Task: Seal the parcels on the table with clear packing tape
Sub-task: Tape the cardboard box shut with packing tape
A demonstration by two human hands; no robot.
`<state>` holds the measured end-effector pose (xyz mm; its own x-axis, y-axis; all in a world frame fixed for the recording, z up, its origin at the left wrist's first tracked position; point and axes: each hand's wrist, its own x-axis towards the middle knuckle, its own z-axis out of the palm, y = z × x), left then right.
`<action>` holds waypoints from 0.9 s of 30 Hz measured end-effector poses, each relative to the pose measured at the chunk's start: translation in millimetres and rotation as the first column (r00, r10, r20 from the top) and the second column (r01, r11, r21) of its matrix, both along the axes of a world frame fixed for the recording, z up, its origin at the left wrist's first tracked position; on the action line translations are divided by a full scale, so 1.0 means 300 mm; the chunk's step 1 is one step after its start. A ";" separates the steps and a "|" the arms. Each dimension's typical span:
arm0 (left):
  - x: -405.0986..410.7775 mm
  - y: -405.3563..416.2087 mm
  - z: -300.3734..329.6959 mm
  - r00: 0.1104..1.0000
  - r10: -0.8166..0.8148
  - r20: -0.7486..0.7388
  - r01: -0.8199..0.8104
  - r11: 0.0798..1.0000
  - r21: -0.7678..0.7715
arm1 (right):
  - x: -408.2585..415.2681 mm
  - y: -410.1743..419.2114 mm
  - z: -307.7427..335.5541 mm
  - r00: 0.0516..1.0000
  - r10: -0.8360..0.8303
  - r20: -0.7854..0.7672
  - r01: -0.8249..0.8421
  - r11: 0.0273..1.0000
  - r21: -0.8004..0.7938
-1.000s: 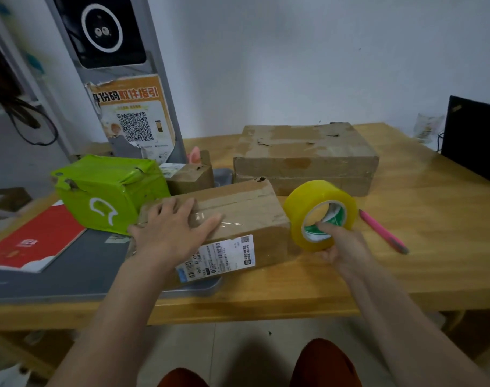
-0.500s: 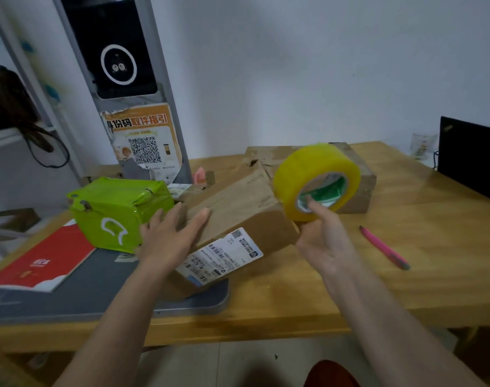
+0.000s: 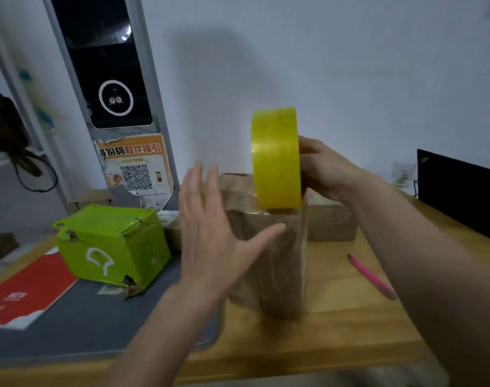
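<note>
Evidently, one brown cardboard parcel [image 3: 269, 263] is stood on end on the wooden table [image 3: 336, 325] and is part-wrapped: glossy clear film seems to run down its front, though blur hinders certainty. The yellow tape roll [image 3: 276, 157] is gripped by the right hand [image 3: 326, 170] at the parcel's top edge, while the left hand [image 3: 213, 236] is spread flat against its side. A crinkled green parcel [image 3: 112, 244] and a flat carton behind [image 3: 330, 222] are left untaped.
</note>
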<state>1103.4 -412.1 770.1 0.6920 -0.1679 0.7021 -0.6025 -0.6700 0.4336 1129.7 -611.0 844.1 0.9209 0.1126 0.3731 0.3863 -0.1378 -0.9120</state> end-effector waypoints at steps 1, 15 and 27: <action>0.037 0.004 0.073 0.997 -0.044 -0.069 0.054 0.987 0.152 | -0.001 -0.010 -0.004 0.999 0.028 -0.016 -0.028 0.999 0.022; 0.239 -0.121 0.256 0.822 -0.155 -0.547 0.453 0.760 0.466 | 0.016 -0.011 -0.036 0.949 -0.303 0.090 0.302 0.953 0.033; 0.224 -0.113 0.301 0.701 -0.210 -0.682 0.542 0.779 0.316 | 0.104 0.018 -0.025 0.896 -0.434 0.098 0.424 0.899 0.106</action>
